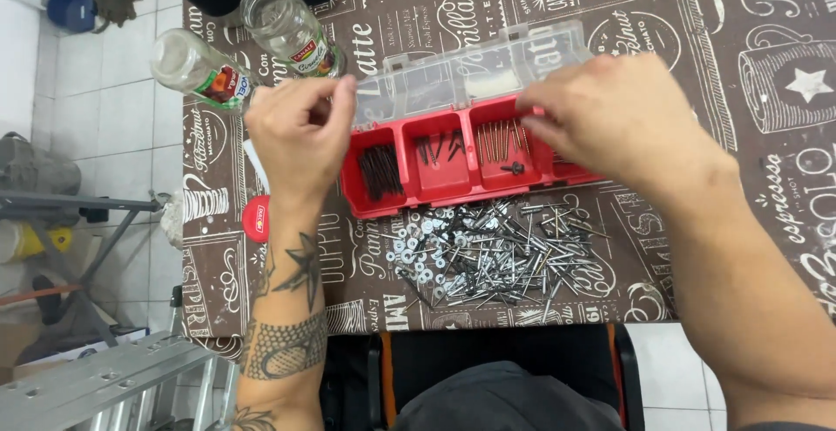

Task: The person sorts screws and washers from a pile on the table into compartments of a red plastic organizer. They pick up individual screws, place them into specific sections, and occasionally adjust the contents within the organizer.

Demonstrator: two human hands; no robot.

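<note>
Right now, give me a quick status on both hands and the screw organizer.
Left hand at organizer's left end, right hand over its right end. Red organizer open, clear lid up. Loose pile of screws and washers in front.

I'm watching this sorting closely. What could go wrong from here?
1. The loose pile of screws and washers lies near the table edge; a forearm might sweep pieces off.
2. The two empty glass jars lie on their sides near the left hand and could roll.

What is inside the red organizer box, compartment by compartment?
The red organizer box holds dark screws, few black screws and thin nails. The right hand covers the rest.
</note>
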